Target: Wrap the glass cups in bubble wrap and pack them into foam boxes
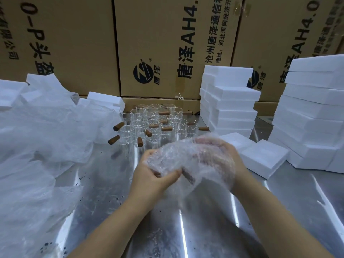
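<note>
Two bare forearms rise from the bottom edge of the frame. The left hand (150, 175) pinches one sheet of bubble wrap (191, 155) between thumb and fingers. The right hand (229, 161), partly veiled by the sheet and blurred, curls round its right side. The wrap is bunched round one cup, of which only its brown handle (188, 176) shows clearly, at frame centre above the metal table (186, 226).

At left lies one large clear plastic bag (37, 146) with white foam pieces inside. Right of the hands, two loose foam boxes (264, 158) lie flat on the table, just beside each other.

Beyond the hands stands a cluster of unwrapped glass cups (154, 123), perhaps a dozen and a half. The clear walls overlap, so the exact count cannot be told; about ten wooden handles stick out.

Farther back are two stacks of foam boxes: the middle stack (229, 101) about six layers high, the right stack (314, 108) about seven. Three printed cardboard cartons (173, 43) fill the top of the frame.
</note>
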